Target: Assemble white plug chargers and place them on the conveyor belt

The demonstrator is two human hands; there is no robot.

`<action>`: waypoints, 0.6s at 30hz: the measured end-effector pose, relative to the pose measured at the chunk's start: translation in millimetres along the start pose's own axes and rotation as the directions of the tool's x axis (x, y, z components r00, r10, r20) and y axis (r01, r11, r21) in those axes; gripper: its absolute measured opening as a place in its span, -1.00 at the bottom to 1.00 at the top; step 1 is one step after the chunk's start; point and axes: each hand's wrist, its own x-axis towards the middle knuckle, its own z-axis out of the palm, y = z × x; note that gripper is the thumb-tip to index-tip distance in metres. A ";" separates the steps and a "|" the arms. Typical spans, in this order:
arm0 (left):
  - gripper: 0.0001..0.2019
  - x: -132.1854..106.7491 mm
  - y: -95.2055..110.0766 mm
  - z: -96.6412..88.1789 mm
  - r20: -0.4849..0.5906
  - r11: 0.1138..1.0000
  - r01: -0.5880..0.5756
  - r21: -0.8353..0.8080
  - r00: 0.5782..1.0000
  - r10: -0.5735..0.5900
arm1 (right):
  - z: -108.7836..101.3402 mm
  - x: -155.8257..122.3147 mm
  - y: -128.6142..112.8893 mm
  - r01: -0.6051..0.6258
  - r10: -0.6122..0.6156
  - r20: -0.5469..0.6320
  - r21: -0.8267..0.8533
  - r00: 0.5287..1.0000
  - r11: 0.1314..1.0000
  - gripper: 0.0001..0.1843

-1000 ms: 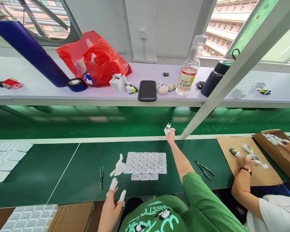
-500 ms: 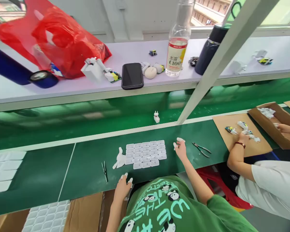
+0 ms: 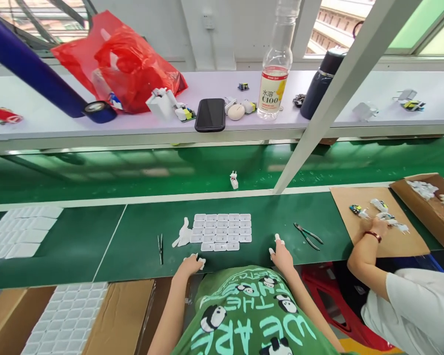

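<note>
My left hand (image 3: 191, 265), with white finger cots on its fingertips, rests empty at the front edge of the green table, fingers apart. To the right, my right hand (image 3: 281, 254) lies on the table with thumb and index finger spread and nothing in it. Between and beyond the hands sits a block of small white plastic cases (image 3: 221, 231) in close rows. A white glove (image 3: 184, 233) lies against their left side. Tweezers (image 3: 160, 249) are left of the glove, and green-handled cutting pliers (image 3: 308, 236) lie right of my right hand.
A white plug adapter (image 3: 234, 180) stands on the green strip beyond the table. The shelf above holds a phone (image 3: 210, 115), a bottle (image 3: 272, 91) and a red bag (image 3: 129, 64). A slanted post (image 3: 318, 118) rises ahead. At right, a co-worker's hand (image 3: 378, 228) handles parts on cardboard.
My right hand has come back toward the table's front edge. My left hand has shifted slightly, staying near the edge. The camera view has turned a little to the left and up.
</note>
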 end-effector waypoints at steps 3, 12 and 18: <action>-0.46 -0.4 -1.8 -0.1 -0.016 0.997 0.028 -0.066 0.999 -0.029 | -12.7 8.9 -13.4 -0.001 0.006 0.096 -0.050 0.995 0.999 -0.35; -0.39 -11.7 -7.0 1.6 -0.138 0.963 0.050 -0.266 0.986 -0.089 | -13.1 13.5 -35.2 -0.021 0.040 0.164 -0.116 0.986 0.993 -0.36; -0.58 -22.6 -14.1 -26.2 -0.268 0.948 0.067 -0.311 0.951 -0.155 | -7.7 11.9 -34.4 -0.077 0.086 0.134 -0.074 0.987 0.994 -0.35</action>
